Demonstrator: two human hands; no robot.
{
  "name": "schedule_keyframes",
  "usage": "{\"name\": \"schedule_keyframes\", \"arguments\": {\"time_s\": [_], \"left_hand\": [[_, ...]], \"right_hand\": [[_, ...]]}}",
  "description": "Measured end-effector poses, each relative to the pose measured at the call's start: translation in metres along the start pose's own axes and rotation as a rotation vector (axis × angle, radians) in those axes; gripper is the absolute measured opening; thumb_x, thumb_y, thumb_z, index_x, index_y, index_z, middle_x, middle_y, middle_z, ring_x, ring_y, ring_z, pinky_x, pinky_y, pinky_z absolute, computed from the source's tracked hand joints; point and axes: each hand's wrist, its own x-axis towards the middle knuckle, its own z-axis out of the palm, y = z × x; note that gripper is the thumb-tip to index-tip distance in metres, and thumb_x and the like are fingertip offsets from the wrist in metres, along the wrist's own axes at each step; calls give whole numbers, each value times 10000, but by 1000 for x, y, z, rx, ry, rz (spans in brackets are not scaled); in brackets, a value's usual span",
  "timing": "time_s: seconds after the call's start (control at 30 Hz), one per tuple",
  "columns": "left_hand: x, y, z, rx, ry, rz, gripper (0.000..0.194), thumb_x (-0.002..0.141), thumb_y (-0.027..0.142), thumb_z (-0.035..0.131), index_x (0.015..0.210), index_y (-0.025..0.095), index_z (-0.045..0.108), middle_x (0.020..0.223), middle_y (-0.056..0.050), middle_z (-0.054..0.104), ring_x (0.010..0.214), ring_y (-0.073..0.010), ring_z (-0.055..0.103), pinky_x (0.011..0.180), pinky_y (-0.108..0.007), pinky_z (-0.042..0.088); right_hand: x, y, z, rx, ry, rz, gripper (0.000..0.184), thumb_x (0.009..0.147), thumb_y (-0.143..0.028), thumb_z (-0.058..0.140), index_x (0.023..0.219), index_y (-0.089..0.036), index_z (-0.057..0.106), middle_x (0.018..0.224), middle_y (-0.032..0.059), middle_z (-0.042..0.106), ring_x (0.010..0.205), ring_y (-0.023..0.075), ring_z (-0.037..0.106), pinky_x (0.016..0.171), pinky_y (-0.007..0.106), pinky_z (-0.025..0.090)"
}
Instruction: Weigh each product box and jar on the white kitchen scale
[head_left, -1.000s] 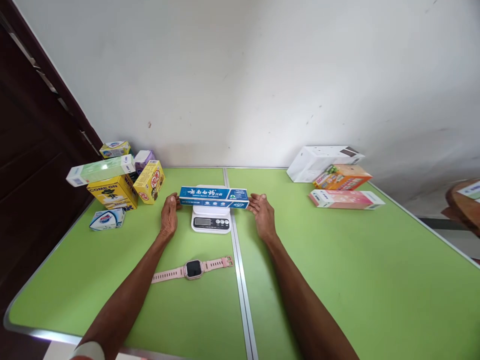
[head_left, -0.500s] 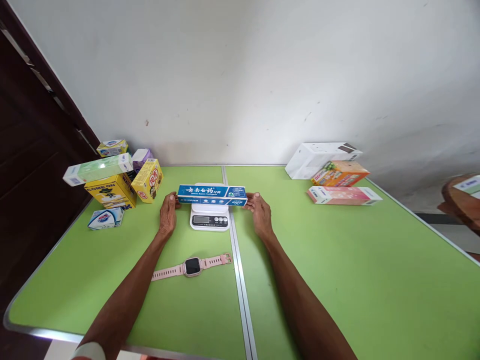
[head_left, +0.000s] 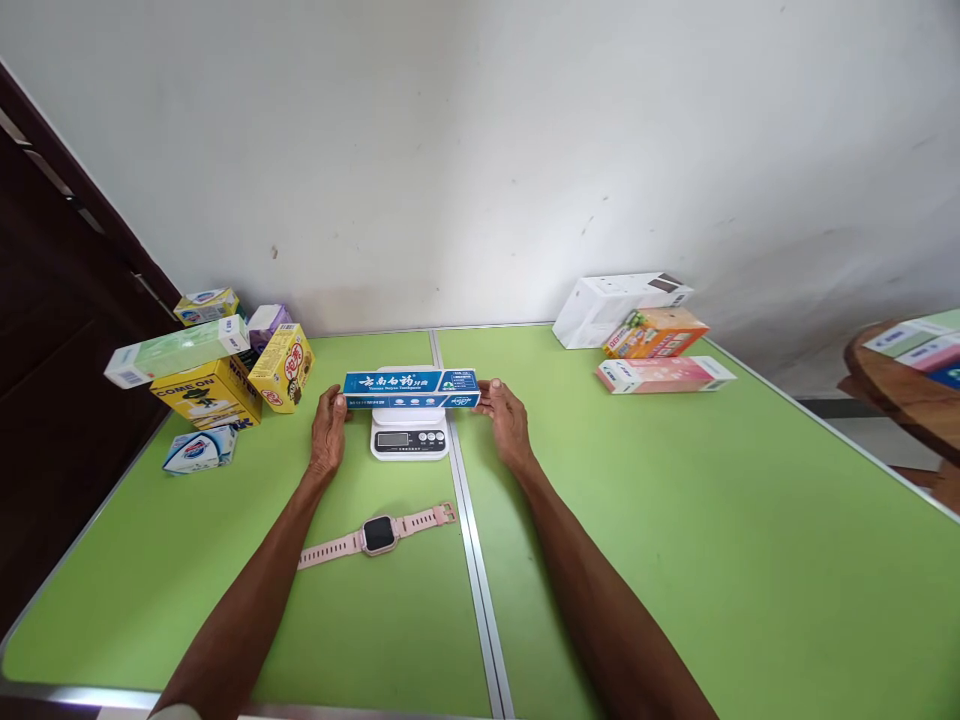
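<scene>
A long blue toothpaste box (head_left: 411,388) lies crosswise on the platform of a white kitchen scale (head_left: 409,452), covering much of the platform. At the box's left end is my left hand (head_left: 328,430), its fingers closed about that end. My right hand (head_left: 508,420) holds the opposite end, with the thumb up and the fingers partly hidden behind the box. The scale's small grey display faces me, but its reading is too faint to make out. Nearer me lies a pink smartwatch (head_left: 379,535) with its strap stretched out.
Several boxes stand at the left, among them a yellow box (head_left: 206,395), a pale green box (head_left: 180,350) and a soap box (head_left: 199,451). A white box (head_left: 619,305), an orange box (head_left: 656,333) and a pink box (head_left: 664,375) sit back right. A round wooden surface (head_left: 874,365) stands beyond.
The view has swung slightly to the right, so the table's things appear further left. Both hands keep their places at the ends of the toothpaste box on the scale.
</scene>
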Motion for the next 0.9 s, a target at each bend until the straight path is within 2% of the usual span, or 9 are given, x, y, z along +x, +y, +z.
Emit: {"name": "schedule_keyframes", "arguments": {"time_s": [0.17,0.27,0.37,0.47,0.53,0.73,0.8,0.9], "left_hand": [[0,3,1,-86,-20,5,980,910,953,439,1559,224,539,1606,-196,590,1476,-354,596,1200,-524,526],[0,5,1,-106,-54,9,1010,916,945,446,1619,220,478,1651,-206,547,1562,-362,516,1272,-536,457],[0,9,1,-87,-120,32,1052,887,920,557,1660,219,421,1726,-210,452,1617,-375,442,1318,-537,398],[1,13,2,-68,-198,21,1098,838,849,716,1683,236,376,1766,-204,387,1608,-383,454,1325,-545,392],[4,14,2,-41,-226,15,1118,806,802,788,1679,233,381,1754,-208,402,1580,-381,492,1324,-558,390],[22,19,-8,18,-257,25,1001,731,716,875,1520,188,556,1543,-210,641,1391,-364,670,1246,-572,485],[29,27,-12,78,-260,34,927,719,690,884,1446,182,614,1453,-197,708,1309,-369,718,1208,-591,518],[41,47,-12,163,-230,94,817,719,641,890,1365,191,673,1366,-178,758,1233,-370,754,1158,-603,558]], "right_hand": [[0,1,0,-19,-5,-8,902,898,-967,440,1199,-183,769,1109,161,819,1045,323,775,910,485,654],[0,1,1,9,-5,-5,911,888,-963,475,1250,-174,751,1178,182,814,1096,336,776,942,500,653],[-2,-2,0,22,-3,-12,907,894,-935,514,1339,-171,715,1301,194,787,1151,334,768,967,499,650],[-6,-7,0,-35,1,-38,880,909,-891,545,1404,-178,691,1380,193,760,1160,333,760,930,488,659],[-9,-10,0,-93,3,-65,844,924,-858,557,1401,-176,698,1371,192,766,1126,334,763,901,484,659],[-10,-15,4,-134,6,-172,655,980,-758,556,1243,-195,766,1280,157,798,1164,335,747,999,493,617],[-10,-16,5,-122,-8,-166,651,988,-758,537,1227,-200,771,1258,147,799,1161,330,746,1007,484,616],[-8,-21,3,-106,6,-139,652,989,-780,507,1201,-226,779,1171,103,814,1060,292,762,936,439,647]]}}
